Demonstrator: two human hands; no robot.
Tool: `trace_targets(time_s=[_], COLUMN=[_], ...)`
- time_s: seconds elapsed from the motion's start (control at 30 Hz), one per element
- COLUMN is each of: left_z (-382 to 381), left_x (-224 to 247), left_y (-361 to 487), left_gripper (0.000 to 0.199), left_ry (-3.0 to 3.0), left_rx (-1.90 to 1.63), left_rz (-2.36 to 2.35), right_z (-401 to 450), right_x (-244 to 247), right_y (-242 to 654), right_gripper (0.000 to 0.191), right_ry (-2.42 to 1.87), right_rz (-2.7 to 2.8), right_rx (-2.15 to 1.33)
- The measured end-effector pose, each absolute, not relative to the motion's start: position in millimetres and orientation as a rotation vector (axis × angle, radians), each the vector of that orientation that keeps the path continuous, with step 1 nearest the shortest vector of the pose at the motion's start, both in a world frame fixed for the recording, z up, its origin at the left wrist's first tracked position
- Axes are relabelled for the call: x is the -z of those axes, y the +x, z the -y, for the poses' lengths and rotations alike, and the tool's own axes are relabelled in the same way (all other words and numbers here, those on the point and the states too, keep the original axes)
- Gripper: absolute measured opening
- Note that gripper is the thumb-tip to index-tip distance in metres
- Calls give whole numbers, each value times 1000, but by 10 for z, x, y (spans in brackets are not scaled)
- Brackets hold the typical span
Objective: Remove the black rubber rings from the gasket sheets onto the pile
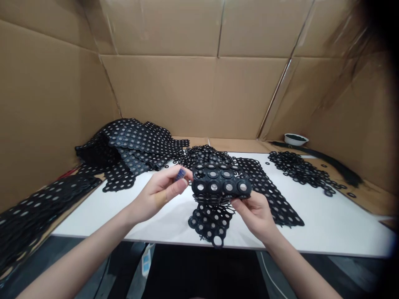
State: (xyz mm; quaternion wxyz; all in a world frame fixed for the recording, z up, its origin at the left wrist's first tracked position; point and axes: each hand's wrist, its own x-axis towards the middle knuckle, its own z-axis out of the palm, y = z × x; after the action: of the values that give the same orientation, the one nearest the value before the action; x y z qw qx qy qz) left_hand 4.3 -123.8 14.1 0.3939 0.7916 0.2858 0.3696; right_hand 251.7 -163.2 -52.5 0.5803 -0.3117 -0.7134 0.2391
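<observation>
Brown cardboard walls [193, 95] close in the far side and both flanks. White bench [330, 232]: front edge bare across most of its width; open room right of the flat sheet, plus a smaller patch under my left hand [160, 189]. Smooth, plain top, brown board beyond its back and sides.

Big heap of dotted black sheets [140, 141] at back left, edges draped toward the bench; layered black stack [40, 201] nearer me, along the left side. Flat dotted sheet [269, 189] lies slantwise, right of centre. Loose black rings [301, 170] spread back right, more ring pieces piled at back centre.

Folded dotted sheet [220, 182] is raised over mid-bench, near the front; my right hand [257, 214] grips its lower right corner. Left hand half-curled at its left edge; can't tell if it grips. Dark strands [330, 162] and a white bowl [296, 140] far right. Smallest: blue patch [181, 173] at my left fingers.
</observation>
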Motion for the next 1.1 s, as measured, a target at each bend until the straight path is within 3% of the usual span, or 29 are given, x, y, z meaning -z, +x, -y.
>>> trace_targets(time_s=[0.23, 0.53, 1.1], left_z=[1317, 1307, 1240], left_x=[-194, -207, -175], left_y=[150, 237, 319], left_gripper=[25, 30, 29], left_ry=[1962, 1943, 2078], left_rx=[-968, -1039, -1086], left_rz=[-747, -843, -881], right_z=[1620, 1611, 1545], right_x=[579, 538, 414], right_y=[2531, 2545, 2550], right_gripper=[15, 23, 25], right_ry=[-721, -589, -702], right_rz=[1618, 1517, 1511], right_rx=[-638, -979, -878])
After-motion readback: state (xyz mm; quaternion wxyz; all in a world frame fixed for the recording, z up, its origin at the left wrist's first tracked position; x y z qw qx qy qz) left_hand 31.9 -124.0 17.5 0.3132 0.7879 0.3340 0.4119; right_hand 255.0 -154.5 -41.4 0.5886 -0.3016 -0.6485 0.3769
